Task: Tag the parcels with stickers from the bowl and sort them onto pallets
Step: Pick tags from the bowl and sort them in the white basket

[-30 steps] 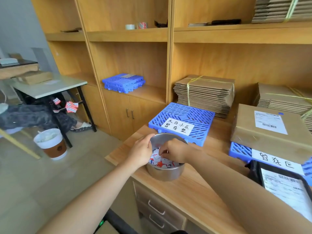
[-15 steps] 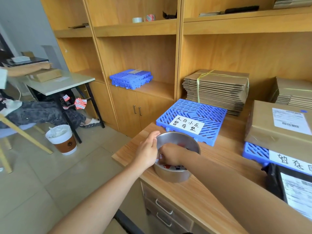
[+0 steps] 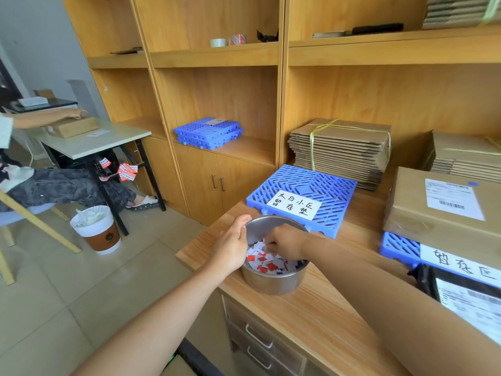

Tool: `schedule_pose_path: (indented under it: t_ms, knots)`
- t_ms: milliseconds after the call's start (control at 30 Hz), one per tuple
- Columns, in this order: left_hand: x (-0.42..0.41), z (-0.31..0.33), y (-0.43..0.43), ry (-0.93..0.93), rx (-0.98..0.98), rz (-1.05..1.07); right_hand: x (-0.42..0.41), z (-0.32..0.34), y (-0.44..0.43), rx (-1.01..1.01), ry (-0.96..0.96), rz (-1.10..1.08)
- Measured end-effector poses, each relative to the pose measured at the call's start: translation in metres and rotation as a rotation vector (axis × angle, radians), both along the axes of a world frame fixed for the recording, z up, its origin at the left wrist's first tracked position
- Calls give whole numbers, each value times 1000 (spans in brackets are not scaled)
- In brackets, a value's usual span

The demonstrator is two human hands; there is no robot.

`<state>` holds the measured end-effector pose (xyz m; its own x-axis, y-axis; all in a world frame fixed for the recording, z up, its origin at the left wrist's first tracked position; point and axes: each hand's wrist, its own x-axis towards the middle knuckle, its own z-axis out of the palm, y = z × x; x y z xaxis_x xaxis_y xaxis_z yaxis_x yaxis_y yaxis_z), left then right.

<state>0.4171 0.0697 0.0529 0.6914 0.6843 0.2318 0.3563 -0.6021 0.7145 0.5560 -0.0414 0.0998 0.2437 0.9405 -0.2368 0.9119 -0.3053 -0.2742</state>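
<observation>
I see the left hand (image 3: 230,245), fingers straight, pressed against the steel bowl (image 3: 273,283) at the counter (image 3: 311,308) edge. The right hand (image 3: 287,241) is inside, fingertips bunched, pinching the stickers (image 3: 268,263).

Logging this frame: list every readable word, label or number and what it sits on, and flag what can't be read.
"太白小区 暂存垫", handwritten, first character unsure: two-line paper label on the left blue pallet.
"暂存区", handwritten: one-line paper label on the right blue pallet.
Too small or blurred: box waybill on the cardboard parcel; mailer waybill on the black mailer; red-and-white stickers under the far table; printed tape roll.
</observation>
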Motion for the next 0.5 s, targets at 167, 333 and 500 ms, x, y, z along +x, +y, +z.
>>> schedule_pose_path:
  t_ms: [167,333,500]
  knots:
    - [0,0,1,24,-17,8,0,17,-13,43,-57,9]
    - [-2,2,-1,21,-1,7,5,15,-20,115,-85,-27]
    - [-2,7,-6,30,36,2,7,15,-25,134,-32,-80]
